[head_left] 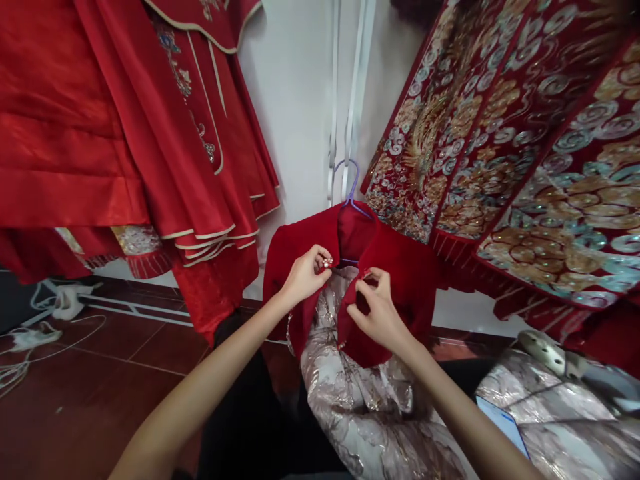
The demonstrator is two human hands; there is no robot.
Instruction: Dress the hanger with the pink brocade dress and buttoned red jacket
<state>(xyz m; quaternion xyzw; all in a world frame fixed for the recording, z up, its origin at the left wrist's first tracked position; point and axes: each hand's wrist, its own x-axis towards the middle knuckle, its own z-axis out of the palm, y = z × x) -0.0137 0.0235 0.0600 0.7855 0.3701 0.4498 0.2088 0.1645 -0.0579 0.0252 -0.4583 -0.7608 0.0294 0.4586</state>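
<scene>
A short red jacket (407, 287) hangs on a purple hanger (354, 180) in front of me, its front parted. My left hand (306, 273) pinches the left front edge beside a small pearly button (327, 263). On the other side, my right hand (376, 305) has its fingers closed on the right front edge, near a small fastening at the fingertips that I cannot make out clearly. Beneath the jacket, a shiny silver-beige patterned fabric (360, 400) shows through the opening and spreads down over my lap.
Red garments with pale piping (200, 153) hang at the left. Heavily embroidered red garments (500, 147) hang at the right. White cables (30, 340) lie on the tiled floor (125, 393). A phone-like device (503, 423) and a pale perforated shoe (545, 353) are at lower right.
</scene>
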